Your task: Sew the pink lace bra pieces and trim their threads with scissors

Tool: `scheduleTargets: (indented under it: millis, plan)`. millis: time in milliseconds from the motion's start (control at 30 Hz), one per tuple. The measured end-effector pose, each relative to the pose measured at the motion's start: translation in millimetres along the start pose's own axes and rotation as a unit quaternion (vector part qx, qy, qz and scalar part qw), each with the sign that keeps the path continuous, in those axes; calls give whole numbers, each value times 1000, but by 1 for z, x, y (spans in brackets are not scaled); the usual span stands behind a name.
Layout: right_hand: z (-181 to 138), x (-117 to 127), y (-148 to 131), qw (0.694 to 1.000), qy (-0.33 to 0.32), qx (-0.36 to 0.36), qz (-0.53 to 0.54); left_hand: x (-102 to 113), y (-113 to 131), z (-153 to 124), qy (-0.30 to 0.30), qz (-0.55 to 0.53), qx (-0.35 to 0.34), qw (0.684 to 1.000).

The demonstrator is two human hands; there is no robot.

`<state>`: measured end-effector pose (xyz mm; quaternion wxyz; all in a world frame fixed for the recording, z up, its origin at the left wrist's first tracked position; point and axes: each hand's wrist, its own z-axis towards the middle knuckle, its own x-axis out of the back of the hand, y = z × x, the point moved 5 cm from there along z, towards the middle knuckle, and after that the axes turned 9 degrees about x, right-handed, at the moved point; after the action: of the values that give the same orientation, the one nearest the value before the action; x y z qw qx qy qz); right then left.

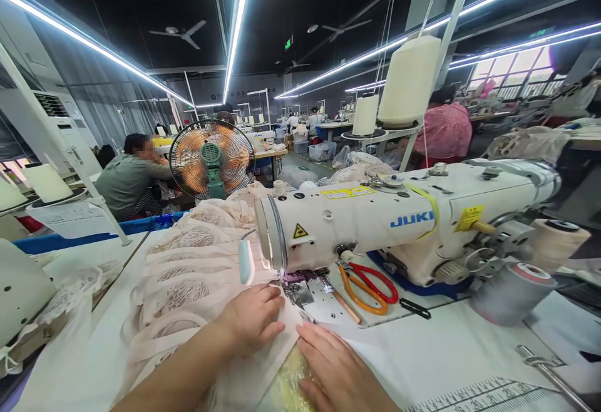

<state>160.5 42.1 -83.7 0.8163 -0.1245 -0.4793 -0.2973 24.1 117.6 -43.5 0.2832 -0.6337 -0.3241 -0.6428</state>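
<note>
My left hand (251,318) lies palm down on pale pink fabric (244,374) just left of the presser foot (287,282) of a white JUKI sewing machine (404,224). Its fingers are stretched toward the needle. My right hand (335,368) rests flat on the same fabric just in front of the needle plate (323,302), fingers extended and together. A heap of pink lace pieces (188,268) piles up to the left of the machine head. A yellowish patch of material (286,387) shows between my hands at the bottom edge.
Red-handled and orange-handled scissors (370,283) lie on the machine bed. Thread cones (514,290) stand at right, large cream spools (408,80) behind. A fan (211,158) faces me; a seated person (126,177) works at left. A ruler (488,394) is printed near the table's front edge.
</note>
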Motion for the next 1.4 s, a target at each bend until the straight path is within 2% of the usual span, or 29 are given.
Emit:
scheduleTargets:
  millis: [333, 500, 633, 767, 900, 1033, 1233, 1400]
  plan:
    - [6, -2, 2, 988, -95, -71, 100, -2, -7, 6, -16, 6, 0, 1000]
    - [8, -2, 2, 975, -105, -123, 152, 1, -13, 10, -12, 10, 2, 1000]
    - [8, -4, 3, 966, -126, -144, 172, 10, -4, 10, -4, 11, -8, 1000]
    - [7, -5, 3, 967, -130, -141, 167, 4, 17, -1, -5, 5, -27, 1000]
    - [4, -5, 3, 982, -95, -107, 123, -14, 30, -15, 44, 32, -78, 995]
    - [3, -5, 1, 991, -68, -70, 89, -25, 22, -16, 48, 61, -105, 991]
    - [4, -5, 4, 985, -81, -95, 119, -16, 9, -6, 43, 62, -114, 991]
    - [4, -2, 5, 983, -94, -102, 123, -13, 0, 3, 50, 59, -80, 994]
